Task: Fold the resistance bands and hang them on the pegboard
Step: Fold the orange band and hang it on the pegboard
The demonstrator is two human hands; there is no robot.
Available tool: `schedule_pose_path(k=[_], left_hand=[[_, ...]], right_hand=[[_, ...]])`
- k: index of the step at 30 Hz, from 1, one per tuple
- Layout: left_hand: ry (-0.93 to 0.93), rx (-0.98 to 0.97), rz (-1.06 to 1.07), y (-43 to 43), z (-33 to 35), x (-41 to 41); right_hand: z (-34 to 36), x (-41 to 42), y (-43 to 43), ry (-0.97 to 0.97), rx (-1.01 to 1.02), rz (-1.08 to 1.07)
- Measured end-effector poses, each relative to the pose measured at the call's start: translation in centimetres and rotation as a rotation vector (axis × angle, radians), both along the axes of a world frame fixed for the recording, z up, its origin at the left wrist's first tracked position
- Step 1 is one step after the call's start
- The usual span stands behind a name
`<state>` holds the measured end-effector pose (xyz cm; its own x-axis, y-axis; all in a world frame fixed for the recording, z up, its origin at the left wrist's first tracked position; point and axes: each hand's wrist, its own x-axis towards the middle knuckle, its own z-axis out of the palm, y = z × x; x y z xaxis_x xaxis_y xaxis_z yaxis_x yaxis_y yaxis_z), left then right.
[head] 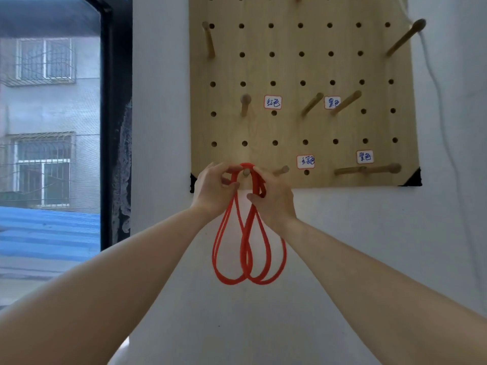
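A wooden pegboard [303, 69] hangs on a white wall, a window [50, 127] to its left. Both hands, left hand [214, 191] and right hand [274, 198], pinch a folded red resistance band [246, 246] looped over a bottom peg [246, 172]. The board's top is cut off; its handwritten labels [272, 102] are hard to read.

A square light-wood pegboard [290, 127] drilled with rows of round holes is hanging flat against a white wall. Round wooden pegs are sticking out of it, and four small white handwritten labels [273, 102] are sitting between the holes. A folded red resistance band [247, 243] is looping over a bottom-row wooden peg [246, 172], its loops dangling below the board's edge.
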<state>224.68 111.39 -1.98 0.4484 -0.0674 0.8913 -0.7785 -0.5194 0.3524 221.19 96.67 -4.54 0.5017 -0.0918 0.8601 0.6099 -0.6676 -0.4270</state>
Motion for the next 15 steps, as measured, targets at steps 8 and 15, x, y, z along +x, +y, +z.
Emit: schedule_pose_path(k=[8,15], left_hand=[[0.116,0.196,0.029,-0.2,-0.4,0.5],[0.156,0.092,-0.079,2.4,-7.0,-3.9]], right_hand=[[0.5,1.9,-0.7,0.317,-0.167,-0.048],[-4.3,-3.6,-2.3,0.333,-0.087,-0.008]])
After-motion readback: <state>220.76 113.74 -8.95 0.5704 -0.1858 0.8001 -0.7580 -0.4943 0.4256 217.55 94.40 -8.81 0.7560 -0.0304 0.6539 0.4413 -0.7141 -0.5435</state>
